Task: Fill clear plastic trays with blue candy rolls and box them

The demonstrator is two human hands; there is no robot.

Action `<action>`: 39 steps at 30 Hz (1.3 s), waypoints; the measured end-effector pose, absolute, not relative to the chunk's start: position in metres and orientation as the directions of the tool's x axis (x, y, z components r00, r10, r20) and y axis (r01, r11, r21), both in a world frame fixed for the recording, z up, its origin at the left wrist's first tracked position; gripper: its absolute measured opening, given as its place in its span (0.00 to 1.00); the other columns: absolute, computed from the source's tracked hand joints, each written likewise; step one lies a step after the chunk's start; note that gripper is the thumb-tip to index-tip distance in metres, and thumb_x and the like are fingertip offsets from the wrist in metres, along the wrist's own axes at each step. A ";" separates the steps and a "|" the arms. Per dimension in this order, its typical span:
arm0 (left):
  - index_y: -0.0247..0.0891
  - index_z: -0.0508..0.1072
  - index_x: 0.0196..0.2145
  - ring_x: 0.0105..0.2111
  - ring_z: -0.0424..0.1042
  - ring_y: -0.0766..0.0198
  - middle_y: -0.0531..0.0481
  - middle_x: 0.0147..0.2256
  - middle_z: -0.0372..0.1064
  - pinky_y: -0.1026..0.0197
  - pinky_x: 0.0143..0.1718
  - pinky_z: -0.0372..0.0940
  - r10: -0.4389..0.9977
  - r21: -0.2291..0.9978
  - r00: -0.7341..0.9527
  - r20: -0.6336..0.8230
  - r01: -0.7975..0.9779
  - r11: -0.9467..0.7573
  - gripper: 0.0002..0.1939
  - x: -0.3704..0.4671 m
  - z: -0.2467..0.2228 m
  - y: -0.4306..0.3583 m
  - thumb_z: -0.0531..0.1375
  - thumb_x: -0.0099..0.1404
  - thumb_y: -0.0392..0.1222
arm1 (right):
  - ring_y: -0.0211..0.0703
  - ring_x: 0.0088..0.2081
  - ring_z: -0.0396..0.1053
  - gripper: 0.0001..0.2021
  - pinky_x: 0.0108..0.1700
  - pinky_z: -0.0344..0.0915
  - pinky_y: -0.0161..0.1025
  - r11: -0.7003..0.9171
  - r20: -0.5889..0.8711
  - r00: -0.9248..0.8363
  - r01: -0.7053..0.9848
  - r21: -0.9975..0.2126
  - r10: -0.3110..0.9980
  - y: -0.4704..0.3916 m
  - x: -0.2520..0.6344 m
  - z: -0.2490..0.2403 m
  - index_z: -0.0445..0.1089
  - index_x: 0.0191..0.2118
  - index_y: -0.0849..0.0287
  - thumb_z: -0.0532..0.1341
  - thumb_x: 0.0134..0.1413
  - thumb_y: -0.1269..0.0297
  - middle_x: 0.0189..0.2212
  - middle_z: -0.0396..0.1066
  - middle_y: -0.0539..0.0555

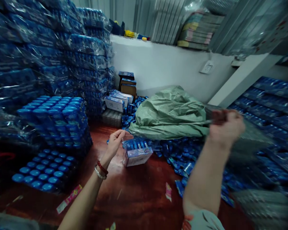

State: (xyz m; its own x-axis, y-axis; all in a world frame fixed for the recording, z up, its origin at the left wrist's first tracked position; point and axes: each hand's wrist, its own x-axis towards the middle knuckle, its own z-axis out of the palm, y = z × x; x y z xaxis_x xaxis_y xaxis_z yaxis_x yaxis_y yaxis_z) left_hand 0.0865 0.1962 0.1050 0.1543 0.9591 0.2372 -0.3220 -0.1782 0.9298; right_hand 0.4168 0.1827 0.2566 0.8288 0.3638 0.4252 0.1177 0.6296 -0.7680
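My left hand is closed, thumb and fingers pinched together, at the upper left corner of a blue and white display box. Clear film shows at the box's left side; whether the fingers grip it I cannot make out. Small blue bottles stand in a row in the box, which is on the dark red table. Raised on the right, my right hand is smeared by motion but looks like a fist. A translucent plastic sheet, also blurred, spreads from it on both sides.
Film-wrapped stacks of blue bottles rise at the left, with unwrapped blocks of bottles before them. Behind the box, a green sack lies over loose blue packets. More stacks stand right. Paper scraps litter the red table.
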 end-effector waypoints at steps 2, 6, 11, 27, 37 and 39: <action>0.33 0.73 0.31 0.32 0.75 0.58 0.47 0.30 0.75 0.57 0.38 0.69 0.956 0.932 0.166 0.243 -0.314 -0.183 0.16 0.086 0.107 0.198 0.59 0.59 0.52 | 0.27 0.12 0.41 0.08 0.17 0.45 0.32 0.625 0.512 0.730 0.150 -0.766 0.453 0.140 0.421 0.247 0.62 0.27 0.54 0.52 0.56 0.70 0.16 0.50 0.41; 0.33 0.73 0.31 0.34 0.75 0.57 0.45 0.31 0.75 0.55 0.41 0.68 0.956 0.920 0.150 0.254 -0.344 -0.190 0.16 0.093 0.111 0.195 0.58 0.59 0.51 | 0.36 0.23 0.65 0.11 0.22 0.60 0.33 0.414 0.616 0.123 0.637 -0.650 0.778 0.068 0.348 0.165 0.71 0.40 0.51 0.57 0.53 0.71 0.27 0.70 0.51; 0.34 0.72 0.33 0.35 0.75 0.57 0.46 0.32 0.75 0.54 0.43 0.67 0.961 0.915 0.108 0.256 -0.349 -0.205 0.15 0.098 0.112 0.182 0.58 0.60 0.51 | 0.34 0.24 0.70 0.33 0.21 0.64 0.31 0.399 0.433 -0.330 0.914 -0.077 0.839 0.063 0.254 0.059 0.58 0.59 0.50 0.48 0.47 0.81 0.58 0.60 0.56; 0.37 0.76 0.34 0.38 0.72 0.60 0.47 0.36 0.75 0.60 0.42 0.65 0.902 0.929 0.235 0.362 -0.007 -0.371 0.14 0.097 0.084 0.135 0.52 0.66 0.43 | 0.38 0.25 0.70 0.09 0.22 0.55 0.32 0.008 0.447 0.165 0.932 -0.361 0.879 0.130 0.244 0.078 0.72 0.30 0.53 0.56 0.58 0.64 0.28 0.73 0.50; 0.37 0.69 0.46 0.43 0.73 0.60 0.44 0.36 0.75 0.53 0.48 0.66 0.312 0.232 0.469 0.826 0.221 -0.947 0.16 0.108 0.011 0.127 0.51 0.62 0.28 | 0.35 0.21 0.64 0.11 0.23 0.60 0.33 0.244 0.337 0.401 0.266 -0.933 0.852 0.137 0.273 0.059 0.72 0.33 0.58 0.55 0.52 0.61 0.31 0.75 0.53; 0.36 0.69 0.45 0.44 0.72 0.61 0.44 0.36 0.75 0.53 0.49 0.65 0.276 0.187 0.515 0.811 0.219 -0.958 0.16 0.104 0.009 0.133 0.50 0.62 0.27 | 0.29 0.13 0.51 0.14 0.15 0.48 0.31 0.241 0.179 0.465 -0.077 -0.968 0.867 0.127 0.282 0.060 0.70 0.36 0.59 0.53 0.51 0.57 0.34 0.75 0.55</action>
